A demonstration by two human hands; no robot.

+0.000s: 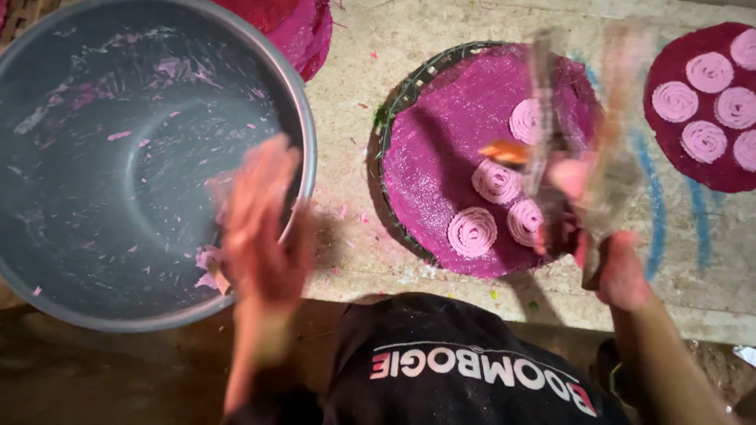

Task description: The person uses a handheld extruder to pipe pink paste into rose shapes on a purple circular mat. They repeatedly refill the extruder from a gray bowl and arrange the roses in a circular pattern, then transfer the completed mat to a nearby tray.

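Note:
My left hand (264, 228) is blurred by motion at the right rim of a big grey metal bowl (94, 181), whose inside is smeared with pink dough scraps; a lump of pink dough (209, 264) sits by its fingers. My right hand (610, 252) grips a blurred press-like tool (587, 118) above a round woven tray (398, 98) lined with magenta cloth (441, 149). Several pink dough spirals (472, 230) lie on that cloth.
A second magenta mat (669, 149) with several pink spirals lies at the right. More magenta cloth (303, 35) shows behind the bowl. All rests on a pale mat with blue stripes (654, 228) and pink crumbs. My dark-clothed knee (472, 362) fills the bottom.

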